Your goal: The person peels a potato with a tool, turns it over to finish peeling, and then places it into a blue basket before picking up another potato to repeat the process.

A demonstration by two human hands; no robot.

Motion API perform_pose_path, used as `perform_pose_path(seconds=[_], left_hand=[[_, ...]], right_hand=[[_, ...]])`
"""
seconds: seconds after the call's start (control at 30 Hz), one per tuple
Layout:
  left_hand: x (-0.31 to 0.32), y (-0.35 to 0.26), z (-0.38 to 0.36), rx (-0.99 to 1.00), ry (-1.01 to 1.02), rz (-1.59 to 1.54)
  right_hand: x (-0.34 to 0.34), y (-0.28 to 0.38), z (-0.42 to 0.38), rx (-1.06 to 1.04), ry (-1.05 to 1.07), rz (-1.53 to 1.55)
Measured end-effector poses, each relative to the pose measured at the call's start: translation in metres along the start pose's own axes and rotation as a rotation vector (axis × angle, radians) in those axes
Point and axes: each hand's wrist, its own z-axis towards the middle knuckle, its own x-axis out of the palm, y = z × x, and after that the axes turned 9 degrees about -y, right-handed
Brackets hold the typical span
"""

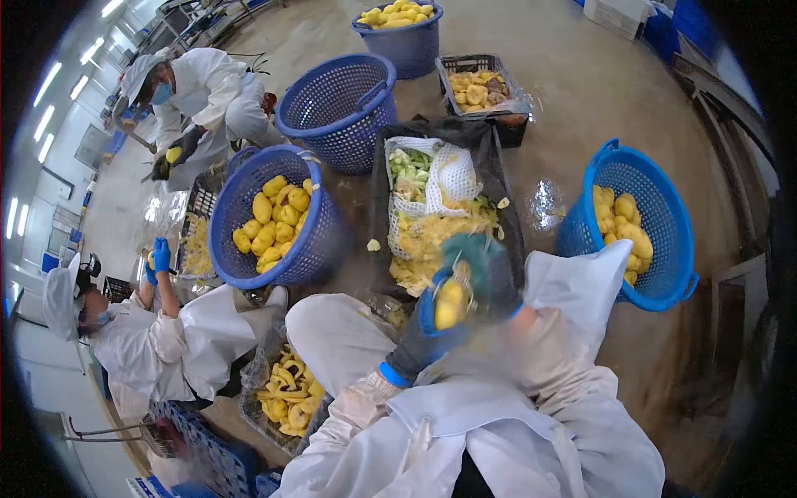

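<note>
My left hand (422, 336), in a dark and blue glove with a blue wristband, is closed around a yellow mango (451, 305) above my lap. Close against the mango's upper right side is my right hand (496, 280), in a dark green glove and smeared by motion. Its fingers look curled, with a thin shiny edge beside the fruit, but I cannot make out the tool. Just beyond both hands stands a black-lined crate (508, 224) holding yellow peelings (436, 241), green scraps (410, 173) and white foam netting (452, 176).
A blue basket (677, 224) of mangoes stands at right, another basket (324, 241) at left. Farther baskets and a crate (515, 124) stand beyond. Yellow pieces fill a lined crate (249, 390) by my left leg. Two co-workers (158, 336) (212, 83) sit at left. The floor looks wet.
</note>
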Motion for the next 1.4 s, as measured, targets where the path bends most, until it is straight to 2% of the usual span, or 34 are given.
perform_pose_path(seconds=[0.07, 0.1, 0.17, 0.23, 0.27, 0.33, 0.37, 0.4, 0.47, 0.5, 0.6, 0.67, 0.7, 0.73, 0.77, 0.87, 0.9, 0.97, 1.0, 1.07, 1.13, 1.17, 1.23, 1.3, 1.4], left_hand=[[-0.004, 0.011, 0.004, 0.22, -0.054, 0.187], [-0.007, 0.007, 0.007, 0.238, -0.084, 0.187], [-0.004, -0.002, 0.004, 0.253, -0.135, 0.171], [-0.001, -0.004, 0.008, 0.34, -0.139, 0.292], [-0.001, -0.005, 0.009, 0.383, -0.137, 0.358], [-0.001, -0.006, 0.001, 0.302, -0.138, 0.24], [-0.004, -0.008, 0.005, 0.275, -0.137, 0.188], [-0.006, -0.01, 0.009, 0.297, -0.149, 0.207], [-0.002, -0.012, 0.004, 0.306, -0.173, 0.227], [0.001, -0.009, 0.007, 0.32, -0.161, 0.226], [0.0, 0.0, 0.001, 0.29, -0.17, 0.193], [-0.006, -0.005, 0.011, 0.364, -0.167, 0.242], [-0.004, -0.006, 0.005, 0.373, -0.166, 0.258], [-0.001, -0.007, 0.003, 0.348, -0.152, 0.269], [0.0, -0.008, 0.009, 0.346, -0.138, 0.281], [0.001, -0.003, 0.011, 0.258, -0.159, 0.291], [-0.001, 0.001, 0.009, 0.249, -0.159, 0.278], [-0.003, -0.002, 0.008, 0.212, -0.161, 0.273], [0.0, -0.003, 0.005, 0.27, -0.171, 0.307], [0.002, -0.006, 0.014, 0.424, -0.195, 0.377], [-0.006, 0.003, 0.011, 0.395, -0.09, 0.496], [-0.008, -0.002, 0.005, 0.339, -0.093, 0.392], [-0.008, -0.007, 0.004, 0.267, -0.144, 0.228], [-0.005, -0.005, 0.002, 0.172, -0.099, 0.125], [-0.005, 0.003, -0.001, 0.159, -0.089, 0.074]], right_hand=[[-0.03, -0.025, 0.043, -0.31, -0.217, -0.074], [-0.04, -0.026, 0.05, -0.219, -0.225, 0.182], [-0.035, -0.04, 0.047, -0.456, -0.112, -0.223], [-0.019, -0.024, 0.012, -0.545, 0.108, -0.292], [-0.025, -0.032, 0.019, -0.462, 0.062, -0.192], [-0.037, -0.052, 0.041, -0.292, -0.016, 0.014], [-0.042, -0.051, 0.052, -0.151, -0.042, 0.278], [-0.045, -0.056, 0.053, -0.286, 0.006, 0.121], [-0.021, -0.021, 0.016, -0.515, 0.099, -0.221], [-0.015, -0.024, 0.01, -0.315, 0.191, -0.157], [-0.056, -0.079, 0.062, -0.158, -0.019, 0.01], [-0.048, -0.07, 0.071, -0.17, 0.095, 0.323], [-0.048, -0.077, 0.054, -0.41, 0.119, 0.093], [-0.033, -0.056, 0.029, -0.653, 0.144, -0.141], [-0.019, -0.036, 0.014, -0.597, 0.155, -0.254], [-0.026, -0.037, 0.046, -0.101, 0.014, 0.028], [-0.036, -0.03, 0.04, -0.124, -0.086, 0.019], [-0.019, -0.017, 0.023, -0.53, 0.056, -0.277], [-0.016, -0.018, 0.013, -0.716, 0.128, -0.431], [-0.021, -0.038, 0.025, -0.848, 0.095, -0.482], [-0.04, -0.062, 0.048, -0.251, -0.043, -0.088], [-0.051, -0.053, 0.058, -0.226, -0.159, -0.134], [-0.041, -0.039, 0.046, -0.262, -0.126, -0.087], [-0.02, -0.018, 0.014, -0.329, -0.024, -0.108], [-0.027, -0.05, 0.027, -0.298, -0.01, -0.071]])
